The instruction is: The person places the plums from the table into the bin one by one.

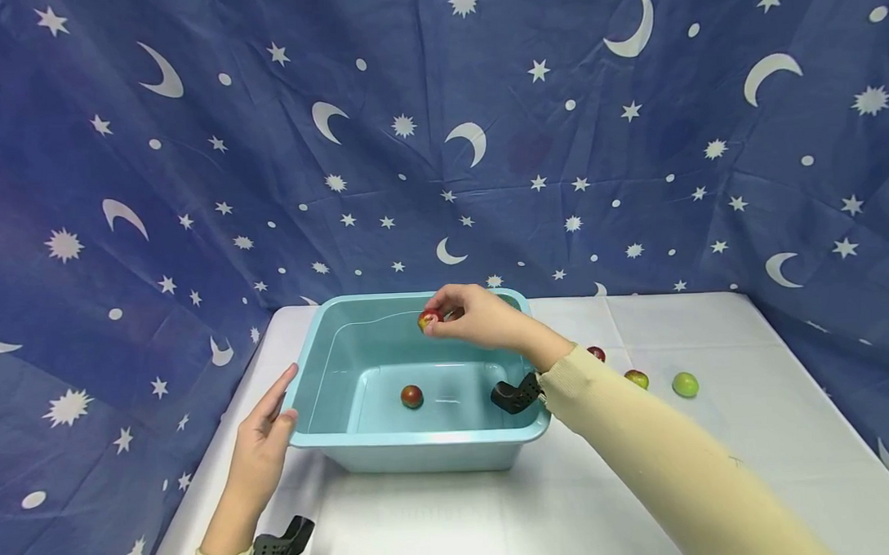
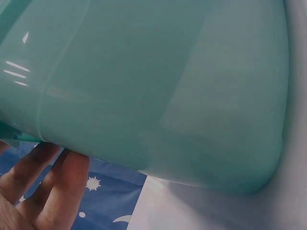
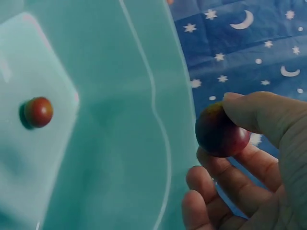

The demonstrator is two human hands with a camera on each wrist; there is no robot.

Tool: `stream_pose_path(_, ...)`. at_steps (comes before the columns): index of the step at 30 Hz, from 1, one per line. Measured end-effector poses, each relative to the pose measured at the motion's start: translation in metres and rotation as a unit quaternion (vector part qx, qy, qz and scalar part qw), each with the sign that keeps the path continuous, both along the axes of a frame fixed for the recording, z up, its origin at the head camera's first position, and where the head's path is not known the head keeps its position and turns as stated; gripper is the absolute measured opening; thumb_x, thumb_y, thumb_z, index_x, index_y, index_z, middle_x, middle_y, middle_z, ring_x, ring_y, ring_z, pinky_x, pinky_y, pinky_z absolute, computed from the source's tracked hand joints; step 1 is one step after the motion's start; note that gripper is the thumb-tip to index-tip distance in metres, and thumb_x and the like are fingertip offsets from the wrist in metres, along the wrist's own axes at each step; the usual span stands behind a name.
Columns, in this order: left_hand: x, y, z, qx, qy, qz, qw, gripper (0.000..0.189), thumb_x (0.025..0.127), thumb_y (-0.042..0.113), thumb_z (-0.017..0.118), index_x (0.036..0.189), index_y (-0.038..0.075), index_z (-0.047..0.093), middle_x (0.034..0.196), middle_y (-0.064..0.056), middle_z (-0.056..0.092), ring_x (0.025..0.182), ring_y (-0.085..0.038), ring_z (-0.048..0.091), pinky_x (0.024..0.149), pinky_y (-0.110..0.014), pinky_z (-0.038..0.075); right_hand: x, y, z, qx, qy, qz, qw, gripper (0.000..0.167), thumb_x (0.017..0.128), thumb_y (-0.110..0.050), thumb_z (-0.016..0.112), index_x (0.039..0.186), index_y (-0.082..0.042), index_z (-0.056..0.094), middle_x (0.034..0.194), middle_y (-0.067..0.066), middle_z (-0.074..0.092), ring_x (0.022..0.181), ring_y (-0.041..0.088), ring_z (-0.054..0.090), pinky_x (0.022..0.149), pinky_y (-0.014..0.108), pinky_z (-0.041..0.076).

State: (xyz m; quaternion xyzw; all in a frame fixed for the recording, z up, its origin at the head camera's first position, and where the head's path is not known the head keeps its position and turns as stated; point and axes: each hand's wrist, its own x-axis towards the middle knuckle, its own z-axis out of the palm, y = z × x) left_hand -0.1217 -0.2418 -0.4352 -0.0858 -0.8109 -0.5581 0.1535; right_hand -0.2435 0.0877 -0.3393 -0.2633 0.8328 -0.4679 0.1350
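Observation:
A light blue-green plastic basin stands on the white-covered table. My left hand grips its left rim near the front corner; in the left wrist view, fingertips touch the outer wall below the lip. Over the basin's back part, my right hand pinches a red and yellow plum between thumb and fingers. On the basin floor lies a dark red round fruit, apparently a plum, apart from both hands.
Right of the basin, a dark red plum, a red and green one and a green round fruit lie on the table. My right sleeve partly covers that side. A blue cloth with moons and stars hangs behind the table.

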Motion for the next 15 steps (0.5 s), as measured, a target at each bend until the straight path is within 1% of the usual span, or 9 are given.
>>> stream_pose_path(3,0.0,0.0,0.0,-0.001,-0.004,0.0,1.0,0.051,0.099,-0.001,0.043,0.147,0.017,0.044,0.151,-0.006,0.038,0.125,-0.007,0.04,0.094,-0.011,0.037,-0.002,-0.005,-0.007,0.025,-0.004,0.011,0.9996,0.024,0.087,-0.025,0.073,0.107,-0.015,0.066,0.095,0.001,0.067,0.09,0.017,0.061,0.076,0.032,0.051)
stream_pose_path(5,0.0,-0.001,0.0,-0.002,-0.004,-0.001,1.0,0.051,0.099,0.0,0.043,0.147,0.017,0.044,0.151,-0.006,0.037,0.131,-0.009,0.037,0.096,-0.011,0.036,-0.003,-0.007,-0.011,0.043,-0.017,0.017,0.9988,0.023,0.086,-0.025,0.074,0.106,-0.016,0.066,0.093,0.002,0.067,0.087,0.018,0.06,0.075,0.032,0.05)
stream_pose_path(8,0.0,-0.001,-0.001,-0.002,-0.002,-0.005,1.0,0.05,0.099,0.001,0.044,0.147,0.017,0.044,0.151,-0.005,0.038,0.137,-0.014,0.033,0.098,-0.011,0.035,-0.002,-0.009,-0.017,0.074,-0.043,0.03,0.9958,0.022,0.086,-0.026,0.074,0.104,-0.015,0.066,0.09,0.003,0.067,0.082,0.019,0.059,0.072,0.031,0.049)
stream_pose_path(11,0.0,-0.001,-0.001,0.0,0.001,-0.009,1.0,0.05,0.099,0.002,0.045,0.147,0.017,0.045,0.151,-0.004,0.038,0.139,-0.017,0.03,0.1,-0.012,0.034,-0.001,-0.01,-0.021,0.099,-0.063,0.037,0.9924,0.022,0.086,-0.027,0.074,0.102,-0.014,0.065,0.089,0.004,0.068,0.08,0.02,0.059,0.069,0.031,0.048)
stream_pose_path(15,-0.001,-0.002,-0.002,-0.005,0.007,-0.004,1.0,0.05,0.098,0.002,0.045,0.146,0.016,0.045,0.15,-0.004,0.039,0.139,-0.016,0.03,0.101,-0.012,0.033,-0.001,-0.013,-0.024,0.115,-0.062,0.033,0.9908,0.022,0.086,-0.027,0.074,0.099,-0.013,0.065,0.089,0.005,0.067,0.079,0.018,0.058,0.069,0.031,0.048)
